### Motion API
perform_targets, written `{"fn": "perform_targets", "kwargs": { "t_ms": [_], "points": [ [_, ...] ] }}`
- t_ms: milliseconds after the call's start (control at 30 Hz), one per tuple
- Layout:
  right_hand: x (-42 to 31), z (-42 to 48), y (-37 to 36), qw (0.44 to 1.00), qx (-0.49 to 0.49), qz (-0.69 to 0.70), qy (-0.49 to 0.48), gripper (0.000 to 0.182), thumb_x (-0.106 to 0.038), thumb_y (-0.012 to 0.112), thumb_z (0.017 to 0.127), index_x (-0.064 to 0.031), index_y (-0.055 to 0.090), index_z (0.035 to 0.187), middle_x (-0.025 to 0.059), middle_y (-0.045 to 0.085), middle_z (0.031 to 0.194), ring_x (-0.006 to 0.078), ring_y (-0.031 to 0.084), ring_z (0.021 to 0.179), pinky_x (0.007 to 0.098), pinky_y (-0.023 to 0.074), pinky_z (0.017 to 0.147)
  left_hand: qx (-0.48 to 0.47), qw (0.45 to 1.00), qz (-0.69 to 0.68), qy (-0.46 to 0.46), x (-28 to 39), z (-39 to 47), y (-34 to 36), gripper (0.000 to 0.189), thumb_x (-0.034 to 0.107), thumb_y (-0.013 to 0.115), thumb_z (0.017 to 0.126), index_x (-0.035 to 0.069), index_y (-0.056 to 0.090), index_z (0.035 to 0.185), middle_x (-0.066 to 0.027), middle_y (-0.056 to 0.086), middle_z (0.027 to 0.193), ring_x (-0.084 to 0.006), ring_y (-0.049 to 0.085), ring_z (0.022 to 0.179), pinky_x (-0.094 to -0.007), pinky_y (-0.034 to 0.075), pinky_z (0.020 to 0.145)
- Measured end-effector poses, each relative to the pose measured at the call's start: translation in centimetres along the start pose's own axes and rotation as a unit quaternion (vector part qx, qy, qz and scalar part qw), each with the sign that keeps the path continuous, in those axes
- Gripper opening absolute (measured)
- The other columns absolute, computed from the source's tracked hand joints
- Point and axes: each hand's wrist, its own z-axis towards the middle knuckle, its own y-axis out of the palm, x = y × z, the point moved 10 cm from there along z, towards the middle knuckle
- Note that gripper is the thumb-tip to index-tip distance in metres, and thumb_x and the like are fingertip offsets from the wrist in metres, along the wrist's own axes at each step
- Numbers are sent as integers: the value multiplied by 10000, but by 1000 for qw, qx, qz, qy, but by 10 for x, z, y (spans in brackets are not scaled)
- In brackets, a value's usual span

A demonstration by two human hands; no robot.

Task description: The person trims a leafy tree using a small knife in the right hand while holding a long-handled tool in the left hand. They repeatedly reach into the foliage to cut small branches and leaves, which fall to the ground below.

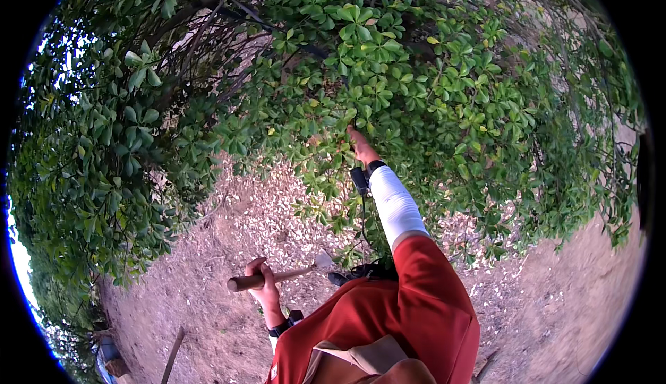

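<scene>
My left hand (266,291) is closed around the wooden handle (291,273) of a tool with a flat, pale metal blade (322,259), low and left of the middle. The handle's thick end points left. Stretched forward, my right hand (362,147) reaches in among the green leaves (367,46) of a bush or low tree. Its fingertips are hidden by foliage, so what it touches does not show. A white sleeve (396,204) covers that forearm, and a small black device (359,180) with a cable sits at the wrist.
Dense leafy branches (130,139) hang across the front and both sides. Dry ground (208,290) strewn with fallen leaves lies below. A stick (173,354) lies at lower left, near a blue container (108,349) at the edge. A dark shoe (338,279) shows beneath me.
</scene>
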Motion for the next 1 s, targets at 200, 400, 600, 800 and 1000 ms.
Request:
{"fn": "perform_targets", "kwargs": {
  "t_ms": [200, 400, 600, 800, 1000],
  "points": [
    [-24, 0, -10, 978, 31, -87, -190, 548, -532, 546, 880, -28, 609, 1087, 97, 657, 920, 249, 616, 783, 392, 478, 687, 4, 999, 32, 0, -19, 2, 3, 124, 18, 551, 880, 12, 585, 999, -4, 527, 764, -69, 463, 642, -217, 397, 587],
    [-52, -70, -26, 885, 238, -364, -166, 565, -424, 517, 921, 113, 605, 771, 276, 594, 663, 454, 613, 740, 488, 476, 652, -17, 1000, 23, -8, -17, 8, 27, 127, 8, 541, 884, 14, 590, 1001, -5, 538, 779, -69, 473, 670, -225, 411, 633],
    [-37, -153, 7, 979, 100, -164, -62, 539, -482, 524, 924, 12, 542, 707, 69, 522, 527, 175, 488, 367, 326, 387, 363, -25, 999, 27, 8, -9, 5, 39, 134, 3, 553, 877, 15, 592, 1004, 5, 530, 764, -64, 473, 670, -214, 395, 626],
    [-74, -229, 76, 978, -47, -168, -115, 528, -509, 459, 948, -22, 544, 764, 27, 511, 516, 131, 476, 388, 288, 387, 391, -1, 998, 37, 43, 12, -4, 48, 124, -11, 578, 854, 8, 608, 974, 15, 525, 720, -54, 456, 613, -204, 380, 576],
    [-64, -291, 163, 947, -218, -219, -85, 538, -535, 394, 964, -42, 552, 819, -2, 513, 558, 90, 474, 431, 249, 412, 456, 20, 998, 45, 46, 12, -21, 36, 152, -6, 612, 832, 12, 627, 981, 32, 505, 710, -54, 456, 630, -204, 394, 600]
  ]
}}
